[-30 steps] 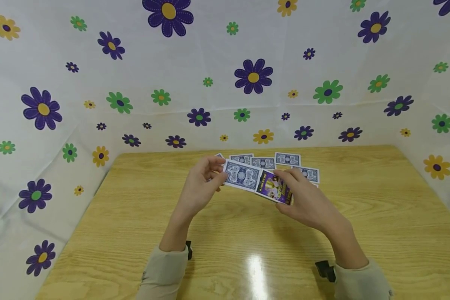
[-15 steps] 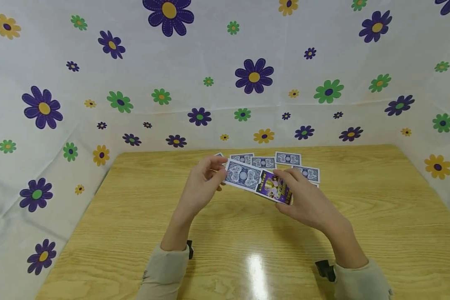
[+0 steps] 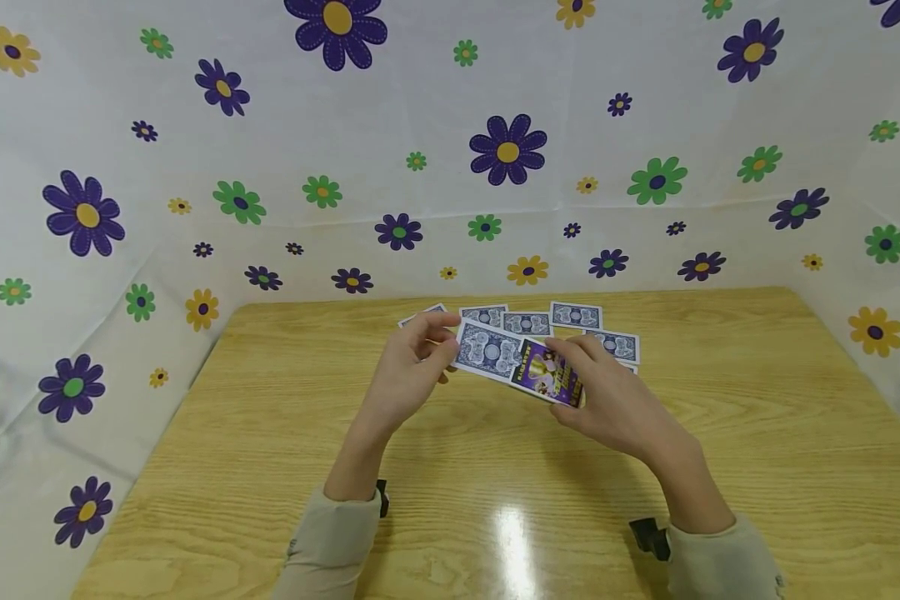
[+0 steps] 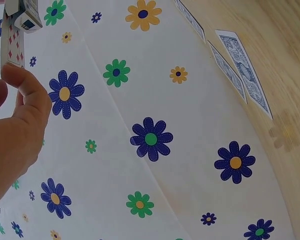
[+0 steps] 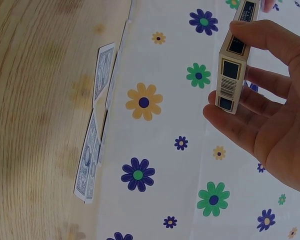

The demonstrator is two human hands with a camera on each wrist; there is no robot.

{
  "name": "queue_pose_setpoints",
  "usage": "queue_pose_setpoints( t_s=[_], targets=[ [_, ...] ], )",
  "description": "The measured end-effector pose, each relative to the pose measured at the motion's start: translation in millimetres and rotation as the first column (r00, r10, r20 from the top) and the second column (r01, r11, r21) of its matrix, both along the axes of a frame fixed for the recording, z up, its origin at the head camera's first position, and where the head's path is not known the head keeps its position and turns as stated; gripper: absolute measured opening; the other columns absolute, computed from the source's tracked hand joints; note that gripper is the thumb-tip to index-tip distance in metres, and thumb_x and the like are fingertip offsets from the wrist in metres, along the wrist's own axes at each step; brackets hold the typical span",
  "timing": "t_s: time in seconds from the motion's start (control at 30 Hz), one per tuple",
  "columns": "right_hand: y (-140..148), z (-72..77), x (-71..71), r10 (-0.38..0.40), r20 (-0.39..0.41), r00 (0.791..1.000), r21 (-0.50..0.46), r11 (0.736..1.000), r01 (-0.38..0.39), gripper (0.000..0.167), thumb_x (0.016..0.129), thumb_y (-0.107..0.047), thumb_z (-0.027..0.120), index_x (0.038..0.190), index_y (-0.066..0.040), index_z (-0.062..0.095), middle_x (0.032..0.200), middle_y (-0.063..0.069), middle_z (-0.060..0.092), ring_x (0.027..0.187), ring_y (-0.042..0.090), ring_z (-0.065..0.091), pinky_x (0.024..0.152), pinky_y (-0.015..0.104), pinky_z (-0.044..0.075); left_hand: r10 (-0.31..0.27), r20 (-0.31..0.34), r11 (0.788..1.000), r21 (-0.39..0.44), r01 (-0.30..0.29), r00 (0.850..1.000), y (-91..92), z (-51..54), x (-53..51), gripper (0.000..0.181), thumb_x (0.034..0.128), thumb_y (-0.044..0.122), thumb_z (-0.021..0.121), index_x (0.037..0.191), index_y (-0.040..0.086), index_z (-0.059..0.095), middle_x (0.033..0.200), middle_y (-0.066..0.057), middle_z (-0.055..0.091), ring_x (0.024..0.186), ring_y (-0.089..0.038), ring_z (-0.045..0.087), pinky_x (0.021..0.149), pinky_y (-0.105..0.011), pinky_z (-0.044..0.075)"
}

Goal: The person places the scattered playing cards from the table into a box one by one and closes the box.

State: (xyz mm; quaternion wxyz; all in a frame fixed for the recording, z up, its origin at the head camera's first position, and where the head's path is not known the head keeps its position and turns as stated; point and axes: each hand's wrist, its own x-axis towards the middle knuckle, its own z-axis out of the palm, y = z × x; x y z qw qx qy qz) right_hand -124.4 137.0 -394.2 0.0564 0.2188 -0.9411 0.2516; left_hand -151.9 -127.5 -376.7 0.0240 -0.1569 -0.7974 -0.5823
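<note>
Purple box (image 3: 546, 372), one end hidden under gripping right hand (image 3: 618, 400), blue-backed card (image 3: 489, 350) jutting from box, inner end unseen, outer end pinched by curled left hand (image 3: 405, 371).

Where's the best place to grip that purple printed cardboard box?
Grip the box by its opposite long edges, probably from the right, as the right hand does: it's narrow enough to span, and a blue patterned rectangular card juts from its left end.
</note>
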Motion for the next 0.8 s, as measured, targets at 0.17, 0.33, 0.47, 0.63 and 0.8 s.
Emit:
queue_pose_setpoints(
  t_s=[0.17, 0.33, 0.47, 0.63, 0.8],
  targets=[
    [-0.1, -0.2, -0.3, 0.003, -0.007, 1.0, 0.005, 1.0, -0.003, 0.076, 0.081, -0.018, 0.079, 0.147, -0.008, 0.044, 0.133, 0.015, 0.05, 0.102, 0.024, 0.055, 0.081, 0.038, 0.052, -0.012, 0.004, 1.0, 0.003, 0.012, 1.0, 1.5, 0.2, 0.6, 0.03, 0.099, 0.006, 0.055, 0.129, 0.005, 0.06, 0.102, -0.014, 0.06, 0.077, -0.027, 0.061, 0.064, -0.033, 0.054],
    [-0.7, -0.3, 0.2, 0.005, -0.005, 1.0, 0.002, 1.0, -0.005, 0.077, 0.08, -0.018, 0.08, 0.147, -0.008, 0.044, 0.133, 0.015, 0.05, 0.102, 0.024, 0.055, 0.08, 0.037, 0.052, -0.019, 0.01, 1.0, -0.006, 0.019, 1.0, 2.7, 0.1, 1.2, 0.031, 0.0998, 0.007, 0.055, 0.13, 0.006, 0.059, 0.103, -0.012, 0.059, 0.079, -0.027, 0.061, 0.063, -0.029, 0.053],
    [-0.6, -0.2, 0.1, 0.004, -0.003, 1.0, 0.005, 1.0, -0.004, 0.076, 0.08, -0.018, 0.08, 0.147, -0.008, 0.044, 0.133, 0.015, 0.05, 0.102, 0.024, 0.055, 0.08, 0.037, 0.052, -0.024, 0.016, 1.0, -0.013, 0.024, 1.0, 3.5, 1.2, 2.6, 0.031, 0.1002, 0.009, 0.055, 0.131, 0.008, 0.059, 0.104, -0.011, 0.059, 0.08, -0.024, 0.06, 0.063, -0.028, 0.052],
    [-0.1, 0.0, 0.1, -0.001, 0.0, 1.0, 0.006, 1.0, 0.001, 0.076, 0.081, -0.018, 0.079, 0.147, -0.008, 0.044, 0.133, 0.014, 0.05, 0.1, 0.023, 0.054, 0.079, 0.037, 0.051, -0.041, 0.021, 0.999, -0.019, 0.041, 0.999, 4.8, 1.3, 3.0, 0.031, 0.1005, 0.009, 0.055, 0.131, 0.01, 0.059, 0.104, -0.01, 0.058, 0.08, -0.024, 0.059, 0.064, -0.03, 0.052],
    [-0.1, 0.6, -0.1, -0.003, 0.006, 1.0, 0.008, 1.0, 0.003, 0.076, 0.081, -0.018, 0.079, 0.147, -0.008, 0.043, 0.133, 0.014, 0.05, 0.1, 0.023, 0.054, 0.08, 0.037, 0.051, -0.044, 0.028, 0.999, -0.027, 0.044, 0.999, 5.7, 0.0, 3.3, 0.031, 0.1008, 0.01, 0.055, 0.132, 0.012, 0.058, 0.104, -0.009, 0.057, 0.081, -0.025, 0.058, 0.065, -0.033, 0.052]
  ],
)
